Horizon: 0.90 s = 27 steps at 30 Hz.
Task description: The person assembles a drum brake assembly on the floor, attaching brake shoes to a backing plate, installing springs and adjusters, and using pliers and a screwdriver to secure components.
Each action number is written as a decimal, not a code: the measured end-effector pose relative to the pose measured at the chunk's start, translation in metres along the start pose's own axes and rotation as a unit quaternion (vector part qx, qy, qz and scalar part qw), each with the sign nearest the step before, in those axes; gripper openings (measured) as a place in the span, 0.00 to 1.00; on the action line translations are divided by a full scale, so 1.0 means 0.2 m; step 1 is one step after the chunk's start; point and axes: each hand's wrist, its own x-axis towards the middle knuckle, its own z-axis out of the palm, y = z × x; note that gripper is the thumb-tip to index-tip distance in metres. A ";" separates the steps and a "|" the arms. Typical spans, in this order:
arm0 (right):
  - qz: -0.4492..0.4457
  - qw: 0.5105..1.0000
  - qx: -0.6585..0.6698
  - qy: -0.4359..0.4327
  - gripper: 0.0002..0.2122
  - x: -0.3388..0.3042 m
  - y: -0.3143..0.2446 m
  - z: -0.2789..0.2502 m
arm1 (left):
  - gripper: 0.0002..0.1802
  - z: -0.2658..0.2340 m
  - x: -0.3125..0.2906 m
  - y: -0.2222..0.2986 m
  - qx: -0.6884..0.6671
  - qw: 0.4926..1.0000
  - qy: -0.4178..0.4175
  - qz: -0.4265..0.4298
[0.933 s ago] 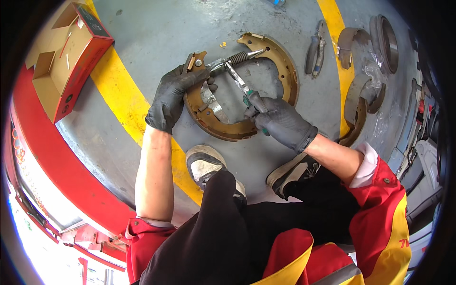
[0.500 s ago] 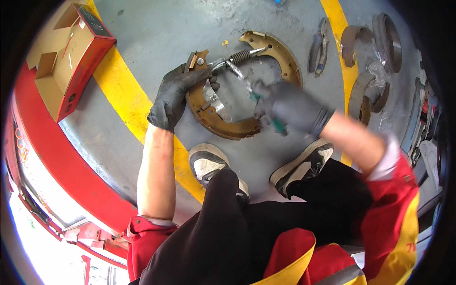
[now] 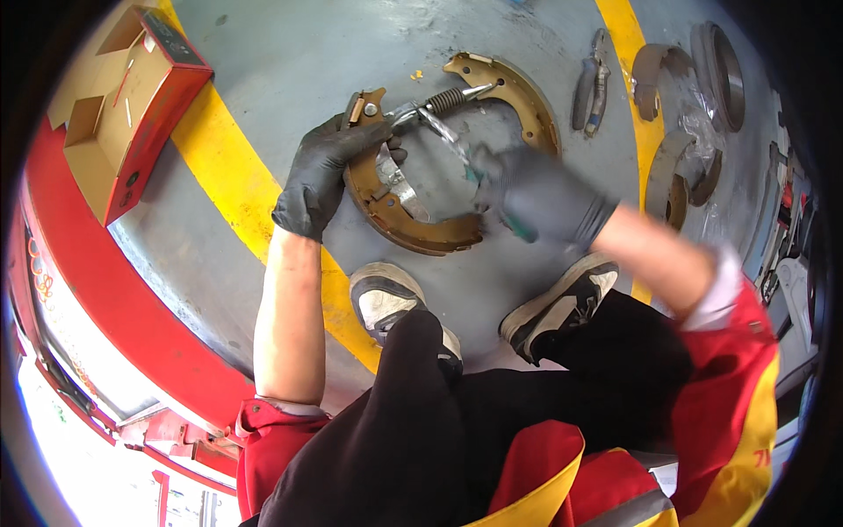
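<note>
My left hand (image 3: 318, 176), in a black glove, grips the upper end of the left brake shoe (image 3: 417, 235), a brown curved piece with a silver lever (image 3: 399, 186) on its inner side. The right brake shoe (image 3: 527, 97) lies on the floor, tip up against a pointed rod. A coil spring (image 3: 444, 102) on an adjuster rod spans between the two shoes. My gloved right hand (image 3: 553, 195), blurred, is closed round the green handles of silver pliers (image 3: 448, 136). The jaws touch the rod at the spring's left end. My fingers hide most of the handles.
Grey-and-blue pliers (image 3: 591, 88) lie to the right on the grey floor. Beyond a yellow line are more curved shoes (image 3: 660, 75), a dark ring (image 3: 722, 77) and clear plastic wrap (image 3: 698, 140). An opened cardboard box (image 3: 132, 114) stands at the left. My shoes are close below the parts.
My right hand has shifted slightly right with the pliers, and its wrist has turned a little. My left hand and the brake shoes stay almost in place.
</note>
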 end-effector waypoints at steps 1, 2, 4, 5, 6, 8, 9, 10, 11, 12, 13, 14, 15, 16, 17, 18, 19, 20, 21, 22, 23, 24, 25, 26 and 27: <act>0.086 0.984 0.119 -0.104 0.13 0.05 -0.16 -0.21 | 0.18 -0.03 -0.05 0.00 0.007 1.000 0.022 0.000; 0.188 0.937 0.229 -0.186 0.14 0.06 -0.26 -0.36 | 0.18 -0.05 -0.03 0.00 0.011 1.000 0.017 0.002; 0.103 0.970 0.119 -0.187 0.17 0.07 -0.21 -0.31 | 0.18 -0.06 -0.03 -0.01 0.003 1.000 0.014 -0.004; 0.071 0.978 0.113 -0.158 0.16 0.06 -0.18 -0.21 | 0.18 -0.08 -0.04 -0.01 -0.005 1.000 0.022 -0.002; 0.045 0.986 0.106 -0.123 0.14 0.04 -0.13 -0.11 | 0.18 -0.07 -0.03 -0.02 -0.022 0.999 0.022 -0.004; -0.006 0.993 0.115 -0.009 0.11 -0.03 0.01 0.13 | 0.18 -0.02 -0.01 -0.01 -0.031 0.999 0.007 -0.005; -0.038 0.989 0.133 0.060 0.10 -0.05 0.06 0.21 | 0.18 -0.01 -0.01 0.00 -0.034 0.999 0.005 -0.007; -0.034 0.984 0.162 0.066 0.09 -0.06 0.05 0.23 | 0.19 -0.04 0.01 -0.02 -0.026 1.000 -0.002 0.002; -0.031 0.978 0.194 0.070 0.08 -0.07 0.05 0.24 | 0.19 -0.04 0.00 -0.02 -0.029 1.000 0.000 0.001; -0.042 0.984 0.161 0.068 0.08 -0.07 0.05 0.23 | 0.19 -0.03 0.00 -0.02 -0.031 1.000 0.000 0.000; -0.051 0.988 0.129 0.069 0.08 -0.08 0.05 0.23 | 0.19 -0.01 0.01 -0.02 -0.032 0.999 -0.003 -0.001; -0.076 0.995 0.035 0.061 0.09 -0.07 0.03 0.15 | 0.19 -0.01 0.01 -0.02 -0.026 1.000 -0.004 -0.001; -0.031 0.996 0.082 -0.032 0.09 -0.04 -0.03 0.00 | 0.19 -0.02 0.01 -0.01 -0.019 1.000 -0.002 0.000; 0.020 0.984 0.119 -0.128 0.10 0.00 -0.10 -0.15 | 0.19 -0.03 0.00 -0.02 -0.013 1.000 0.005 0.000; 0.073 0.964 0.138 -0.216 0.10 0.04 -0.18 -0.30 | 0.19 -0.06 -0.03 -0.02 -0.011 1.000 0.012 -0.004; 0.146 0.951 0.190 -0.195 0.10 0.03 -0.26 -0.37 | 0.19 -0.07 -0.02 -0.02 -0.011 1.000 0.005 -0.009; 0.207 0.932 0.237 -0.180 0.09 0.06 -0.32 -0.39 | 0.19 -0.09 -0.04 -0.01 -0.009 1.000 0.011 -0.010; 0.168 0.941 0.239 -0.171 0.11 0.04 -0.30 -0.34 | 0.19 -0.08 -0.03 0.00 -0.010 1.000 0.010 -0.006; 0.149 0.953 0.215 -0.153 0.11 0.02 -0.26 -0.26 | 0.19 -0.07 -0.03 0.00 -0.010 1.000 0.017 -0.002; 0.139 0.963 0.191 -0.128 0.11 -0.02 -0.19 -0.15 | 0.19 -0.04 -0.02 0.00 -0.011 1.000 0.013 0.001; 0.096 0.979 0.157 -0.084 0.11 -0.04 -0.11 -0.05 | 0.19 -0.02 -0.01 -0.01 -0.011 1.000 0.013 0.003; 0.055 0.991 0.115 -0.040 0.11 -0.05 -0.03 0.06 | 0.20 -0.01 0.00 -0.01 -0.016 1.000 0.002 -0.003; -0.016 0.998 0.060 0.026 0.12 -0.05 0.05 0.16 | 0.20 0.00 0.01 -0.01 -0.020 1.000 -0.002 -0.002; -0.092 0.992 0.007 0.088 0.12 -0.04 0.05 0.21 | 0.20 -0.02 0.00 -0.01 -0.023 1.000 0.000 -0.002; -0.087 0.993 0.029 0.070 0.12 -0.03 0.07 0.21 | 0.20 -0.03 -0.01 -0.01 -0.026 1.000 0.001 -0.001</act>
